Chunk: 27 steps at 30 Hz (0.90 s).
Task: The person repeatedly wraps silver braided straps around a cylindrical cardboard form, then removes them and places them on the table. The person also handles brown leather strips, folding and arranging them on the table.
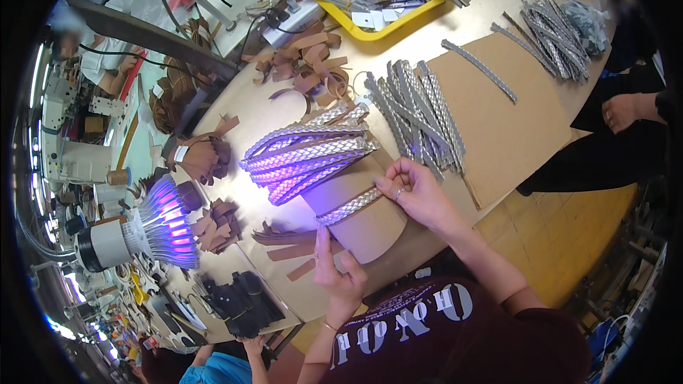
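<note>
A silver braided strap point(348, 208) with a brown edge lies slantwise across a curved piece of tan card point(370, 231). My right hand point(420, 195), wearing a ring, pinches the strap's right end between thumb and finger. At the other end, the fingertips of my left hand point(338, 274) touch the strap; its thumb stands apart from the fingers. Just beyond the card, a looped bundle of similar silver braided straps point(306, 153) is heaped under violet-tinged light.
Grey braided strips point(416, 117) lie on brown cardboard point(498, 114) to the right. Brown strips point(306, 64) and a yellow tray point(384, 28) are farther back. A lamp point(160, 224) juts in at left, near black strips point(238, 302). Another person's hand point(622, 112) shows at far right.
</note>
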{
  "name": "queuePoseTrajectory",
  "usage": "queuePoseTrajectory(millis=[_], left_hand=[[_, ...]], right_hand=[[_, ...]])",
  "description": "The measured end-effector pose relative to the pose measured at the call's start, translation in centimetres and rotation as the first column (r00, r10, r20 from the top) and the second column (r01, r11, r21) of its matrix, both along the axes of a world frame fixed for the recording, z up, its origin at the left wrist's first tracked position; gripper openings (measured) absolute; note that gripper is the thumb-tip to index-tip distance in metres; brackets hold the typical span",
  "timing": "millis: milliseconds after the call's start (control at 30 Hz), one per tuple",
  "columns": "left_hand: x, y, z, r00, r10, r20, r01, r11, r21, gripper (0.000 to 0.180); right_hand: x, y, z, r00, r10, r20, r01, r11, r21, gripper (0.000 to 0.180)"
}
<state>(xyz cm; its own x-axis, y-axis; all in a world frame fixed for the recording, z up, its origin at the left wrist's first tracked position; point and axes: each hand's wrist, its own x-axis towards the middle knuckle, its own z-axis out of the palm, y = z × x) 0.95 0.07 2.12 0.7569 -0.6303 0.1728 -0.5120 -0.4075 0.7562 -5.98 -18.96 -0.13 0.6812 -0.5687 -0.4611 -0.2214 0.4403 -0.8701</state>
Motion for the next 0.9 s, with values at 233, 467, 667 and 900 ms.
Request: queuePoseTrajectory(millis=[233, 467, 667, 900], left_hand=[[0.1, -0.8, 0.1, 0.993, 0.013, 0.121, -0.004, 0.997, -0.076, 0.046], [0.4, -0.7, 0.9, 0.983, 0.041, 0.182, -0.012, 0.988, -0.157, 0.046], [0.4, 0.1, 1.1, 0.956, 0.151, 0.253, -0.089, 0.967, -0.241, 0.045], [3.7, -1.3, 2.9, 0.868, 0.212, 0.449, -0.027, 0.923, -0.384, 0.054]], right_hand=[[0.0, 1.0, 0.0, 0.993, -0.117, -0.011, 0.111, 0.965, -0.239, 0.024], [-1.5, 1.0, 2.8, 0.997, -0.080, -0.011, 0.078, 0.986, -0.149, 0.015], [-1.0, 0.2, 6.7, 0.972, 0.100, 0.212, -0.055, 0.976, -0.208, 0.017], [3.1, -1.5, 11.4, 0.877, 0.201, 0.436, -0.140, 0.976, -0.169, 0.012]])
